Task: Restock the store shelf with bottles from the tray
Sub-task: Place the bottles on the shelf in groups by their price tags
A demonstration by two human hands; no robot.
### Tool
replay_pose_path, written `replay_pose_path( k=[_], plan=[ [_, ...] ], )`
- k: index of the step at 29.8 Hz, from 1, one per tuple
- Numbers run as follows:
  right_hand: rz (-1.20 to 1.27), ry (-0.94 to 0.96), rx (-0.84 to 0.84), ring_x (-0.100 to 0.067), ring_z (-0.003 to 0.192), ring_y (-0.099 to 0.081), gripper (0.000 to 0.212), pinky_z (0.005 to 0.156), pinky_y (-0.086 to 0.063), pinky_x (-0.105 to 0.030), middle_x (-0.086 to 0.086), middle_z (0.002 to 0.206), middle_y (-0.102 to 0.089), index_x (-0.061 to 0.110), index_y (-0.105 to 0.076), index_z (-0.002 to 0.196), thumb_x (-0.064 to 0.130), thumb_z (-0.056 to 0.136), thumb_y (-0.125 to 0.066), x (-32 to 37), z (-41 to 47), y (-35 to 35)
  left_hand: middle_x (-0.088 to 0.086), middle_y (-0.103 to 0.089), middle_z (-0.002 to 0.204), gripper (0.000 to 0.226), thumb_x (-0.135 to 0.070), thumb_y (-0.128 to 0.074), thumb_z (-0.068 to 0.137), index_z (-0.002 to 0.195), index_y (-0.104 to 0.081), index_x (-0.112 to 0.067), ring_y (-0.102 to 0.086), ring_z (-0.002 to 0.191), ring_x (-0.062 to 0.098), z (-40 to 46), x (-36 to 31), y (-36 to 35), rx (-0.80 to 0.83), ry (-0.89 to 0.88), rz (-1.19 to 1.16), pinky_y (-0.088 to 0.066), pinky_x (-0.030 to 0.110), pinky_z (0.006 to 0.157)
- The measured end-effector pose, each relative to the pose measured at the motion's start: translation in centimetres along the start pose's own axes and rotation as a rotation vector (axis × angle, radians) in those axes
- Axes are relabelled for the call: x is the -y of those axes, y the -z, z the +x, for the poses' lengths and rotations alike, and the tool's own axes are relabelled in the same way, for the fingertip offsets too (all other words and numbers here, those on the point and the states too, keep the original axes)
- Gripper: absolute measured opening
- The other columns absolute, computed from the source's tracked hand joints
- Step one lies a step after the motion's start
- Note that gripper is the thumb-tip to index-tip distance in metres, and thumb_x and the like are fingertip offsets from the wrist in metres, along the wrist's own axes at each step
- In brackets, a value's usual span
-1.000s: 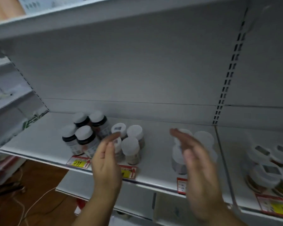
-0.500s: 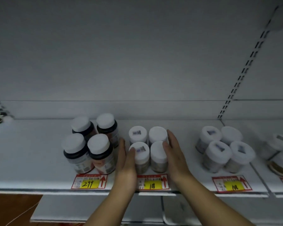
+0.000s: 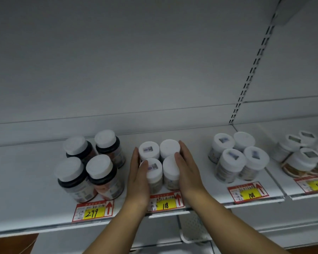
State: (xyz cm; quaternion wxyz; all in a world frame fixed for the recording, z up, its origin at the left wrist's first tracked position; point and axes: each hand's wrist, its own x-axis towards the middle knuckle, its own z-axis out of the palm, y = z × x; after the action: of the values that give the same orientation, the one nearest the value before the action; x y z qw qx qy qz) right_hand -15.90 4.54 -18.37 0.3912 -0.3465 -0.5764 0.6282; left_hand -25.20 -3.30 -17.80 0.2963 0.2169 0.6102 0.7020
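Several small white-capped bottles (image 3: 170,148) stand in a tight square cluster on the white store shelf (image 3: 26,180), above a yellow price tag reading 118 (image 3: 164,203). My left hand (image 3: 138,178) lies flat against the cluster's left side, thumb on the front-left cap. On the right side my right hand (image 3: 187,173) presses flat, fingers along both right bottles. Neither hand lifts a bottle. The tray is out of view.
Larger dark bottles with white caps (image 3: 92,165) stand just left of my left hand, over a 299 tag (image 3: 93,210). Another white-capped group (image 3: 239,156) sits to the right, with more jars (image 3: 305,156) past the slotted upright (image 3: 253,65). A lower shelf (image 3: 193,230) shows beneath.
A second ago both hands hovered apart in front of the shelf. They closed in on the small bottle cluster, and since half a second ago they have pressed slightly tighter.
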Motion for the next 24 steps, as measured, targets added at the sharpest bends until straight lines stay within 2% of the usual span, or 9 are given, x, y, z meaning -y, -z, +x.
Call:
replay_pose_path(
  k=[2,4,6,8,11,13,17,20,24],
  plan=[
    [-0.038,0.047,-0.006,0.005,0.122,-0.038,0.044,0.092,-0.028,-0.001,0.022,0.138,-0.036,0.034,-0.030,0.140,0.032,0.097,-0.041,1.3,-0.6,0.5,-0.024,-0.036,0.144,0.040,-0.030,-0.044,0.095,0.132,-0.036,-0.045,-0.036,0.132,0.002,-1.4,-0.6,0.2,-0.075,-0.081,0.069,-0.035,0.021,0.102],
    [-0.110,0.213,-0.061,0.016,0.123,-0.031,0.043,0.089,-0.022,0.008,0.031,0.136,-0.030,0.031,-0.031,0.137,0.043,0.096,-0.034,3.1,-1.6,1.0,-0.029,-0.035,0.143,0.045,-0.037,-0.046,0.087,0.131,-0.037,-0.045,-0.031,0.134,-0.007,-3.5,-1.5,0.7,-0.125,-0.255,0.194,-0.028,0.025,0.111],
    [-0.123,0.428,-0.061,0.018,0.128,-0.028,0.052,0.097,-0.021,0.004,0.032,0.139,-0.032,0.024,-0.035,0.138,0.052,0.094,-0.031,5.5,-2.8,1.0,-0.015,-0.041,0.147,0.053,-0.033,-0.048,0.082,0.135,-0.043,-0.037,-0.033,0.138,0.003,-5.5,-2.5,0.9,-0.122,-0.396,0.193,-0.028,0.033,0.114],
    [0.028,0.544,0.049,0.001,0.136,-0.032,0.048,0.106,-0.027,-0.009,0.024,0.142,-0.041,0.027,-0.041,0.137,0.045,0.093,-0.037,7.3,-3.8,-0.1,-0.003,-0.047,0.146,0.053,-0.028,-0.048,0.080,0.133,-0.050,-0.033,-0.036,0.138,0.014,-7.0,-4.2,1.3,-0.136,-0.518,0.119,-0.034,0.028,0.110],
    [0.134,0.482,0.221,-0.005,0.136,-0.035,0.048,0.107,-0.029,-0.014,0.020,0.142,-0.045,0.034,-0.041,0.136,0.044,0.089,-0.042,8.2,-5.8,-3.4,0.000,-0.052,0.141,0.051,-0.019,-0.044,0.079,0.126,-0.057,-0.032,-0.044,0.133,0.012,-7.4,-7.2,3.8,-0.238,-0.624,0.032,-0.039,0.016,0.102],
    [0.143,0.364,0.304,0.005,0.135,-0.032,0.051,0.104,-0.028,-0.007,0.032,0.141,-0.041,0.041,-0.038,0.135,0.049,0.086,-0.044,7.1,-7.1,-5.4,-0.016,-0.053,0.137,0.050,-0.005,-0.035,0.086,0.130,-0.052,-0.022,-0.045,0.130,0.004,-6.6,-8.5,6.8,-0.337,-0.661,0.135,-0.038,0.009,0.100],
    [-0.014,0.245,0.382,0.033,0.121,-0.017,0.059,0.091,-0.019,0.010,0.061,0.127,-0.019,0.041,-0.014,0.140,0.048,0.088,-0.041,3.5,-7.8,-9.3,-0.029,-0.055,0.122,0.041,-0.012,-0.030,0.098,0.121,-0.054,-0.036,-0.045,0.125,-0.002,-3.1,-7.3,13.4,-0.482,-0.446,0.177,-0.034,0.018,0.103],
    [-0.035,0.154,0.300,0.043,0.109,-0.013,0.055,0.082,-0.018,0.015,0.049,0.128,-0.009,0.040,-0.006,0.137,0.050,0.091,-0.035,2.2,-6.2,-12.2,-0.014,-0.045,0.134,0.033,-0.018,-0.025,0.103,0.127,-0.041,-0.035,-0.037,0.134,0.009,-0.3,-4.4,17.0,-0.387,-0.245,0.123,-0.027,0.026,0.106],
    [-0.112,0.037,0.184,0.021,0.124,-0.015,0.044,0.103,-0.013,-0.009,0.048,0.132,-0.005,0.055,0.000,0.130,0.048,0.095,-0.025,1.0,-2.8,-14.2,-0.019,-0.038,0.143,0.037,-0.048,-0.025,0.098,0.133,-0.033,-0.042,-0.037,0.134,0.005,2.9,-2.7,19.0,-0.181,0.022,0.014,-0.032,0.029,0.105]
  ],
)
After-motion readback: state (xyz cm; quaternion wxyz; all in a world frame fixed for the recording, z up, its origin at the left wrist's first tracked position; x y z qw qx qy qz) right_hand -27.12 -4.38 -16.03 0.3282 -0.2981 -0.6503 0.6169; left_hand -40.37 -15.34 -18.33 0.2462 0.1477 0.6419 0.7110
